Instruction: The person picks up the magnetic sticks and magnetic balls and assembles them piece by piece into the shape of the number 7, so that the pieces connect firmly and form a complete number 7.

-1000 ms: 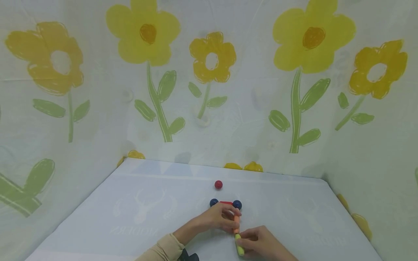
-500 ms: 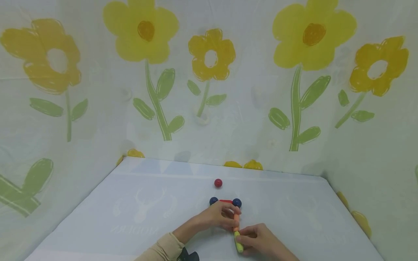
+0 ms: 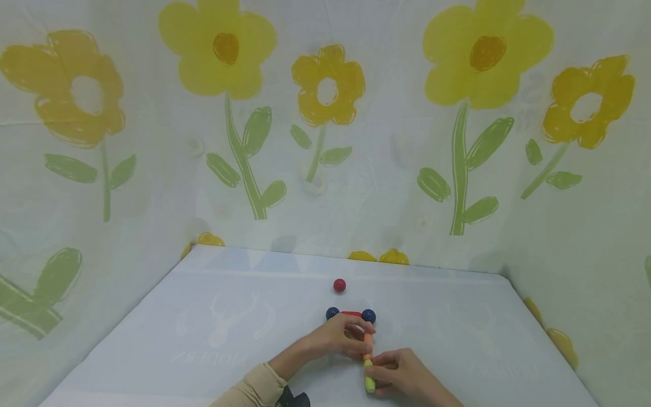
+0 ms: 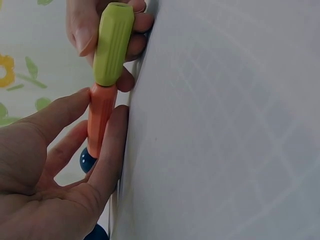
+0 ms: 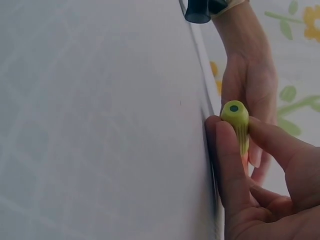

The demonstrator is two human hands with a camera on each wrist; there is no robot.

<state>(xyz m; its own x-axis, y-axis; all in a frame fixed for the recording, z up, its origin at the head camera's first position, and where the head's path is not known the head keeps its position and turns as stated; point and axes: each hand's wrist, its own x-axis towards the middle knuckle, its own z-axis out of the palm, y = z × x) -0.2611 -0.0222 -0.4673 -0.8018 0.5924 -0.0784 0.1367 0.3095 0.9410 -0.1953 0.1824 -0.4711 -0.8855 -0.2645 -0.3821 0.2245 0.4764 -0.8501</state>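
My left hand (image 3: pixel 333 338) pinches an orange magnetic rod (image 4: pixel 101 112) between thumb and fingers. Its far end meets a dark blue ball (image 3: pixel 368 316). At the near end a yellow-green magnetic rod (image 4: pixel 114 45) meets it end to end, the two nearly in line. Thumb and fingers of my right hand (image 3: pixel 404 373) hold this yellow-green rod from the right; the right wrist view shows a dark dot in its free end. A red rod (image 3: pixel 351 314), partly hidden by my left hand, spans from that ball to another dark blue ball (image 3: pixel 333 313).
Beyond the blue balls a single red ball (image 3: pixel 339 285) lies on the white-covered table (image 3: pixel 244 316). A black device (image 3: pixel 294 398) sits by the left sleeve. Flower-printed cloth (image 3: pixel 376 215) hangs behind and along the table's sides.
The yellow-green rod's free end has swung slightly left, bringing it closer into line with the orange rod. My right hand has shifted a little with it; the left hand keeps its grip.
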